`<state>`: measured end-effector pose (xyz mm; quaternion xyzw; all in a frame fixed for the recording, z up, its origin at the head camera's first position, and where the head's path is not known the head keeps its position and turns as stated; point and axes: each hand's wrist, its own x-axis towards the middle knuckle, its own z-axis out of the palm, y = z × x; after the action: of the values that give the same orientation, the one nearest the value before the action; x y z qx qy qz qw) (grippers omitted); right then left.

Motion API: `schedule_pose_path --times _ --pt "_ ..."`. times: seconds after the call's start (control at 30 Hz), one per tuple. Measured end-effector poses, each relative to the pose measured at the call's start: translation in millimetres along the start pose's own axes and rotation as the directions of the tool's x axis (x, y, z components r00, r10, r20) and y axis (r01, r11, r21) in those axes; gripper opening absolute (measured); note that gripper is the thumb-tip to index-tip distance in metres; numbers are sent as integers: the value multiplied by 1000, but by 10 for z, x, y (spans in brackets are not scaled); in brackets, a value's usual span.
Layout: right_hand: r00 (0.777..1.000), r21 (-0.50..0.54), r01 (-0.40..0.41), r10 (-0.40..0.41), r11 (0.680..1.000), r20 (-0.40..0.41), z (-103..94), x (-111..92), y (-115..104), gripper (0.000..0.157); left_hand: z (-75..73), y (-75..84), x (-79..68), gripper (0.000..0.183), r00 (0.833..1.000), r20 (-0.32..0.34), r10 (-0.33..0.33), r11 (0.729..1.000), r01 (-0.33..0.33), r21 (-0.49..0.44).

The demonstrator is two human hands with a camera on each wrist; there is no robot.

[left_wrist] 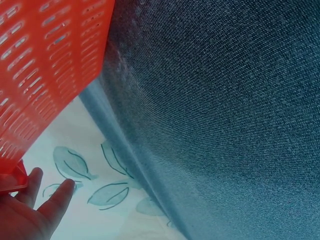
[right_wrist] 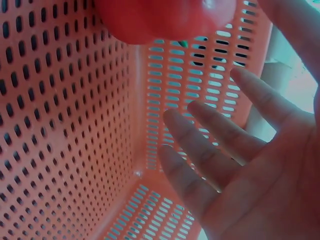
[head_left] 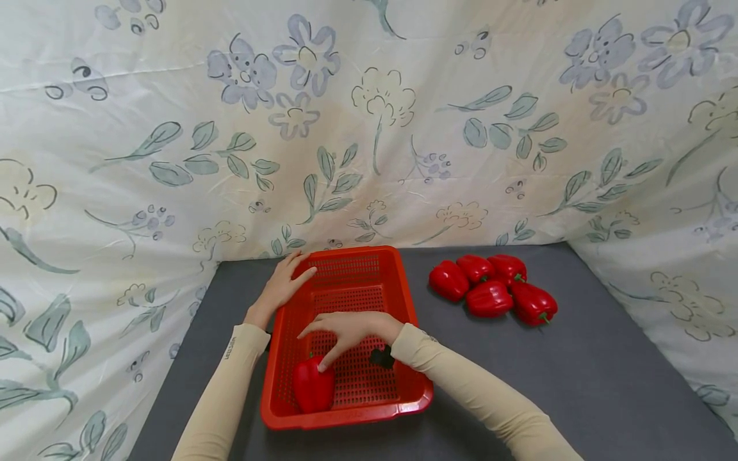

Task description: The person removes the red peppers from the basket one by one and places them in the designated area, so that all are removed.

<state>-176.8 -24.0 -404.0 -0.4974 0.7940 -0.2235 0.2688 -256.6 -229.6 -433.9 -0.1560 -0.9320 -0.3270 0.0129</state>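
A red bell pepper lies in the near left corner of a red perforated plastic basket. My right hand is inside the basket over the pepper, fingers spread, its thumb overlapping the pepper's top in the head view. In the right wrist view, the fingers of that hand are straight and apart from the pepper, with nothing in the palm. My left hand rests at the basket's far left rim. Its fingers extend loosely past the rim in the left wrist view.
Several red bell peppers lie grouped on the dark grey table to the right of the basket. A floral curtain hangs behind the table and along both sides. A small black object shows at the right wrist.
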Motion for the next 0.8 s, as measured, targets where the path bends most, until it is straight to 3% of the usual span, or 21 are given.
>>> schedule_pose_path --times 0.43,0.8 --pt "994 39 -44 40 998 104 64 71 -55 75 19 -30 20 68 1000 -4 0 1000 0 5" --pt "989 128 -12 -7 992 151 151 142 32 74 18 -23 14 67 1000 -2 4 1000 -4 -5"
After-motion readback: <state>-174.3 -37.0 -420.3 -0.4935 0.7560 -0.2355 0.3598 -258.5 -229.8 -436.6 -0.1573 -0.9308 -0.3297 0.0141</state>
